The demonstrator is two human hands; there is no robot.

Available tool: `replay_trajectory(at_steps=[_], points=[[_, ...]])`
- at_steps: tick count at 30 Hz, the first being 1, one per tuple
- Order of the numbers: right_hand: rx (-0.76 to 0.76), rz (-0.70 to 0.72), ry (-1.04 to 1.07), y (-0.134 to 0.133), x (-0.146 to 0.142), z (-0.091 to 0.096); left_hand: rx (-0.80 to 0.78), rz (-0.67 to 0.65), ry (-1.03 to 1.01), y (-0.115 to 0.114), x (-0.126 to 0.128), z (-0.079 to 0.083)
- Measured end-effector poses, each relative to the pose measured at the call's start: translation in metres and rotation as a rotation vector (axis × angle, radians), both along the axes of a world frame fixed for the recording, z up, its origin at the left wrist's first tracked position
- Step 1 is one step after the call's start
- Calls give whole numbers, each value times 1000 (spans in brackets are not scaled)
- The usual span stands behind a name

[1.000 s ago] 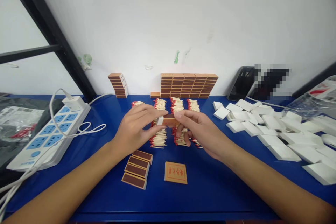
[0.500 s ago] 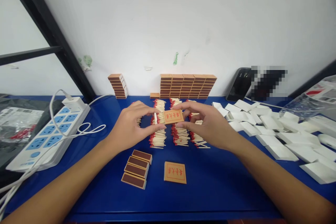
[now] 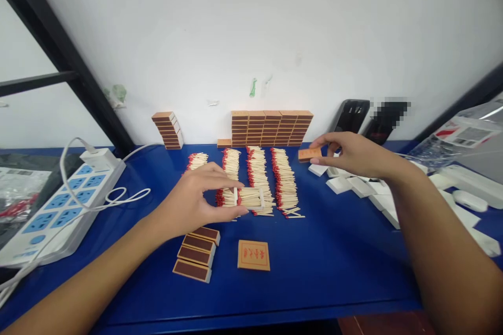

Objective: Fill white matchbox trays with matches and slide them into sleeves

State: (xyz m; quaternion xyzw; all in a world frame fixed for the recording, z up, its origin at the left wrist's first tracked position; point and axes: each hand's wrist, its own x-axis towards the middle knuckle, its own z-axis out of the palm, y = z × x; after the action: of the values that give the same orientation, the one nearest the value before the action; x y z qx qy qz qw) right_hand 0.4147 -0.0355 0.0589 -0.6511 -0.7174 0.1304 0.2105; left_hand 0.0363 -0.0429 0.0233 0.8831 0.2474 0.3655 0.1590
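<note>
My left hand (image 3: 195, 198) pinches a white matchbox tray (image 3: 249, 197) filled with matches, held just above the rows of loose red-tipped matches (image 3: 257, 180) on the blue table (image 3: 322, 261). My right hand (image 3: 353, 154) is raised to the right over the white trays, fingers closed on an orange matchbox sleeve (image 3: 309, 154). Nearer me lie a row of closed matchboxes (image 3: 196, 254) and a single orange matchbox (image 3: 253, 255) lying flat.
Stacks of orange matchboxes (image 3: 271, 129) stand against the white wall, with a smaller stack (image 3: 168, 130) to the left. Several empty white trays (image 3: 365, 186) lie at right. A white and blue power strip (image 3: 58, 207) with cables lies at left. Dark objects (image 3: 351, 115) lean at the back right.
The two hands held one matchbox together; now the sleeve is off the tray. My right hand has carried the sleeve right and back, while my left hand lowered the filled tray.
</note>
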Motion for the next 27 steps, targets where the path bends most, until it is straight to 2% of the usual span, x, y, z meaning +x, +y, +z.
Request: replay_trajectory(at_steps=[4,6,12,15,17,19,21,24,27], points=[[-267,128,-15,-5,13,3,-77,-75,43,-5,2,4],[-329,153,-29,-8,10,3,-95,-102,54,-6,2,6],[-342,122,-144,2,7,-18,-111,-105,43,-7,2,6],[-246,103,-185,2,3,-18,-87,-87,36,-5,1,6],[-131,143,-162,-9,-15,-9,-55,-71,40,-4,0,7],[-78,280,-66,-30,-47,1,-16,-54,50,-2,-1,9],[-170,485,4,-54,-85,3,14,-47,51,-1,-2,11],[-242,609,-60,-84,-129,-8,14,-52,44,0,-4,13],[-276,671,-149,-93,-136,-15,-58,-55,69,0,-5,15]])
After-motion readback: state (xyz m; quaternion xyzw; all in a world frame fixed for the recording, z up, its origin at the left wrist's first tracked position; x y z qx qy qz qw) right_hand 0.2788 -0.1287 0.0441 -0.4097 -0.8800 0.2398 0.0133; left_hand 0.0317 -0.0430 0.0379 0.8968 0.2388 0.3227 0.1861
